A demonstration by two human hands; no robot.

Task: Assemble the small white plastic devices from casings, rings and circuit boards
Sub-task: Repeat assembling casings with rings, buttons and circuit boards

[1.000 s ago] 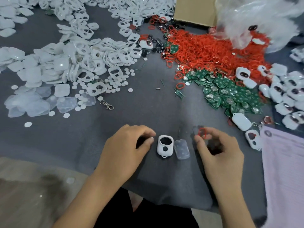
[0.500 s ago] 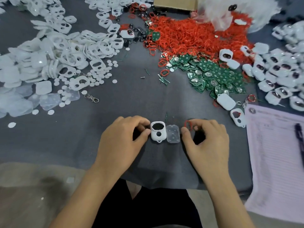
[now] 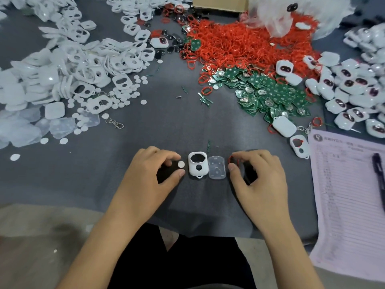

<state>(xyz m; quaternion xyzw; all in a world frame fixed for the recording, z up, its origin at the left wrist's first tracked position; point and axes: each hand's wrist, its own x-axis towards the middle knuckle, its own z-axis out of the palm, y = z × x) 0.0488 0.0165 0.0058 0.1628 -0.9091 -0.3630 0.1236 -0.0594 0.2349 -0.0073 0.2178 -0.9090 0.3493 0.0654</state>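
Change noted against the frame half a second back: a small round white plastic disc now shows at the fingertips of the left hand, where before only curled fingers were visible beside the casing. The left hand rests on the dark grey cloth-covered table near its front edge, fingers curled; index finger and thumb are parted a little with the disc between them, though whether the disc is pinched or just lying on the cloth against the fingertips I cannot tell. The white plastic front casing with one large oval opening and one small round hole lies flat just right of the disc, not gripped, in the same spot relative to the hands as before. Touching its right side lies the translucent rounded-rectangle plastic back cover, also flat and untouched. The right hand sits just right of the cover, fingers curled, thumb and forefinger closed lightly on a thin red rubber ring, as it was in both earlier frames. Judgement: parts for one unit are now staged; the disc likely goes into the small round hole as a button, then ring and board. Supply heaps sit toward the far edge: red rings, green circuit boards, white casings at far left. No board is at the work spot yet.
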